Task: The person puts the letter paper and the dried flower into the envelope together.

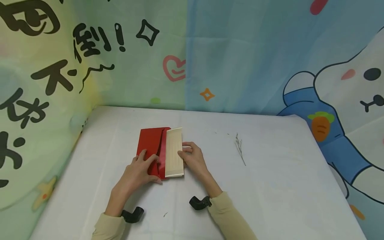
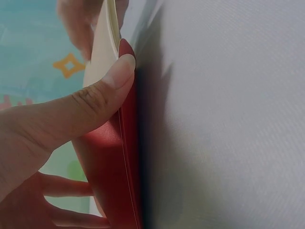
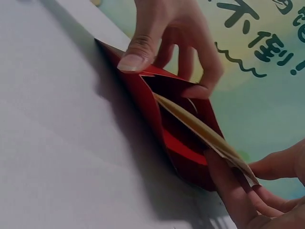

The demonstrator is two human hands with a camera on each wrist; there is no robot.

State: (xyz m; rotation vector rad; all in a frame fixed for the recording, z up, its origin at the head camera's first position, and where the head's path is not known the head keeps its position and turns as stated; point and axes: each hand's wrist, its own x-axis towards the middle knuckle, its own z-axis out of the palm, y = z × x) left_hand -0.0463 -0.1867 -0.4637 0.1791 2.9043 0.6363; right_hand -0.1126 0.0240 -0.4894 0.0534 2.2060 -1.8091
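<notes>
A red envelope lies on the white table, its open side facing right. My left hand grips it, thumb at the near edge and the other fingers spread over its face. In the right wrist view the mouth of the envelope gapes. A cream folded paper with faint lines sits partly in that mouth, its left end hidden inside. The right hand pinches the paper's outer edge, with the thumb on top and fingers underneath.
A dried sprig lies to the right on the white table, with small dry bits scattered near it. Black wrist cameras are strapped to both wrists. A printed cloth hangs behind and at the left.
</notes>
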